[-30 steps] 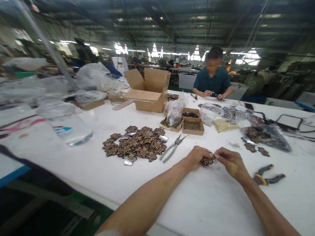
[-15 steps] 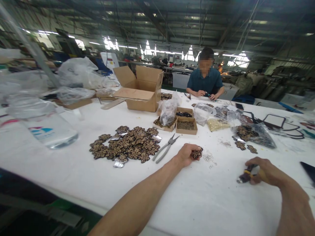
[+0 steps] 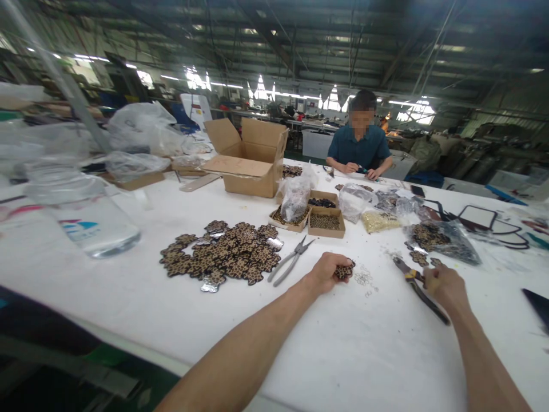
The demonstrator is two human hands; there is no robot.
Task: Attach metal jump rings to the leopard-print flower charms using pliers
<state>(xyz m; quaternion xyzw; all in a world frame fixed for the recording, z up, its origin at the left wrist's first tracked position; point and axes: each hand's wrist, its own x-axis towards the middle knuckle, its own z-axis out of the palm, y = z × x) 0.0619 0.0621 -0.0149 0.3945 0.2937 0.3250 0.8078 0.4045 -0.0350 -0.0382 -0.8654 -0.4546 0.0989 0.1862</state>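
My left hand [image 3: 325, 271] is closed on a leopard-print patch [image 3: 344, 271], just above the table. Small wire rings [image 3: 363, 277] lie scattered beside it. My right hand [image 3: 446, 287] has its fingers curled at one handle of the cutting pliers [image 3: 412, 276], whose yellow and dark other handle sticks out free toward me. Part of the pliers is hidden behind my fingers. Two loose leopard-print patches [image 3: 418, 258] lie just beyond this hand. Left of my left hand are grey long-nose pliers [image 3: 292, 263] and a large heap of leopard-print patches [image 3: 231, 252].
An open cardboard box [image 3: 253, 184] stands at the back, near small trays [image 3: 326, 232] of metal parts. Plastic bags [image 3: 461, 243] lie on the right. A large clear water jar [image 3: 92, 220] stands at left. Across the white table [image 3: 343, 349] sits a co-worker [image 3: 359, 143], hands on small work.
My right hand has moved forward and left, and the pliers have turned so their jaws point away from me. My left hand keeps the patch in nearly the same place.
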